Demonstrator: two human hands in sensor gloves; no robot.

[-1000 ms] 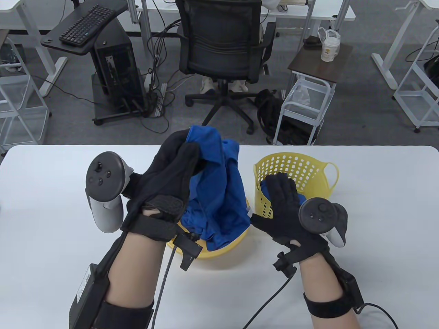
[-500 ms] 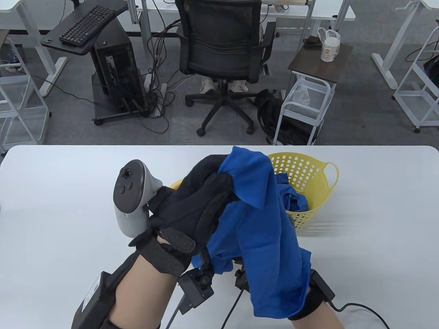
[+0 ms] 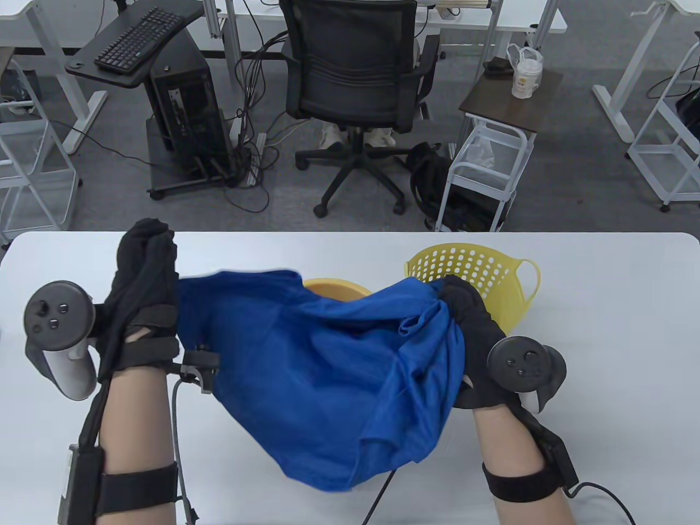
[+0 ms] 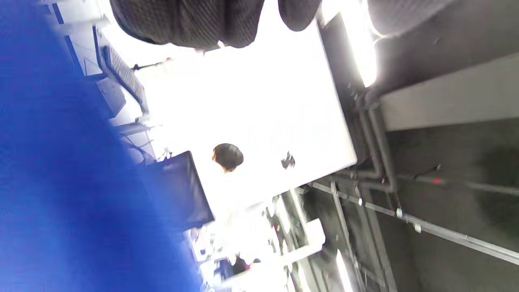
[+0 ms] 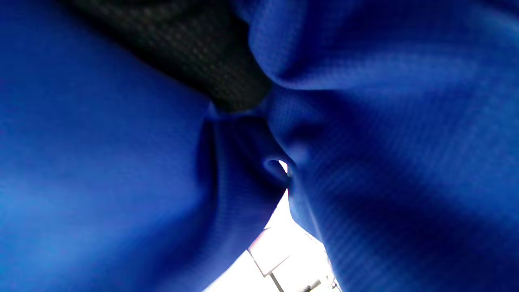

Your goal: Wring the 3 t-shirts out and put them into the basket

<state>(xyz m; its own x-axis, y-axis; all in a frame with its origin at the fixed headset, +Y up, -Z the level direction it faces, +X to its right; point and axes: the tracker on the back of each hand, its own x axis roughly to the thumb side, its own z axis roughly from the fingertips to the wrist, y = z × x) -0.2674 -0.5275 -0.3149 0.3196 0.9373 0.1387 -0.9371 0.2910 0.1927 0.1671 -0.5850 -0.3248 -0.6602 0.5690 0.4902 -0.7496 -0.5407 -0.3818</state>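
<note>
Blue t-shirt (image 3: 328, 366) hung stretched between both hands above the table (image 3: 601, 383), sagging in the middle, over a yellow bowl (image 3: 333, 287). Left hand (image 3: 145, 295) was clenched round one end, right hand (image 3: 470, 333) bunched the other end tight in its fist, just in front of the perforated yellow basket (image 3: 476, 268). Shirt looked spread, not yet twisted. To wring well: gather the loose belly into a rope, turn the fists opposite ways, keep it over the bowl for any drips, then drop it in the basket.

One blue t-shirt (image 3: 328, 372), two yellow containers (image 3: 476, 268)
</note>
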